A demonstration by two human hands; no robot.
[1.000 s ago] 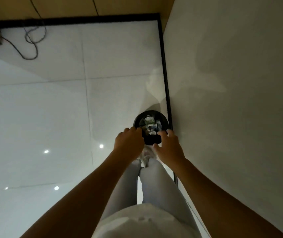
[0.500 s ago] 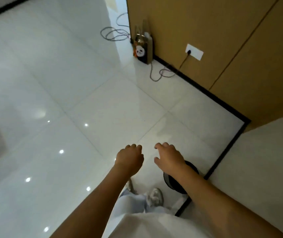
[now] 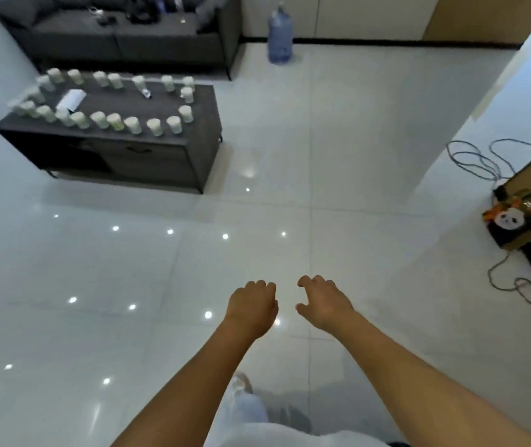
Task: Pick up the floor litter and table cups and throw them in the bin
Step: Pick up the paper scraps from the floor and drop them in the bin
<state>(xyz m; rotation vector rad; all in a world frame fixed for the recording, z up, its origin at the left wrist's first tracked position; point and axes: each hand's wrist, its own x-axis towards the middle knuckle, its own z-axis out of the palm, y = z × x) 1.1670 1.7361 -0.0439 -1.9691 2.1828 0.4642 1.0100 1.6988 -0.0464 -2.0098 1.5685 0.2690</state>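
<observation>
I've turned away from the bin, now out of view, so that drop looks done. My left hand (image 3: 251, 306) and right hand (image 3: 323, 303) hang loosely curled, holding nothing. The cups (image 3: 115, 121), pale and seemingly upright though blurred, ring the dark table (image 3: 199, 124) at ten o'clock, well apart from me.

Head-worn wide-angle view, single camera, angled forward and down.
Taken from standing height over a glossy tiled floor (image 3: 167, 285); near field filled by both forearms, left hand (image 3: 251, 306) and right hand (image 3: 323, 303) low centre. Far field upper left: dark surface (image 3: 148, 106) ringed with cups (image 3: 133, 125), sofa (image 3: 122, 30) behind. Water bottle (image 3: 279, 35) top centre; panda box (image 3: 512, 222) at right edge. No second view to overlap.
</observation>
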